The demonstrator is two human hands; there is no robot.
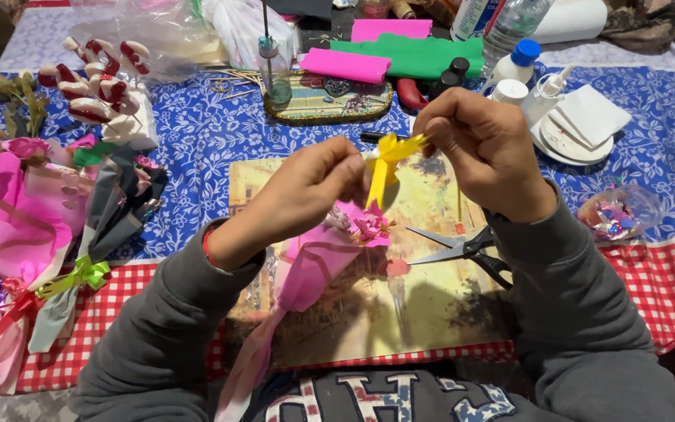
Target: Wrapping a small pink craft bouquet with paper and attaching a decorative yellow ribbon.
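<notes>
Both hands pinch the yellow ribbon point(387, 160) above the pink mini bouquet point(330, 258) — left hand point(306, 195) and right hand point(482, 148) shut on it — so uneven tension could slip the loop or crush the paper blossoms just below.

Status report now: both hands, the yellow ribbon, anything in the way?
Left hand and right hand pinch yellow ribbon. Pink mini bouquet lies below. Scissors open beside it, apart.

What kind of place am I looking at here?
Probably a home craft table for making small bouquets: wrapped mini bouquets lie at the side, scissors rest on the mat, and both hands work a yellow ribbon.
</notes>
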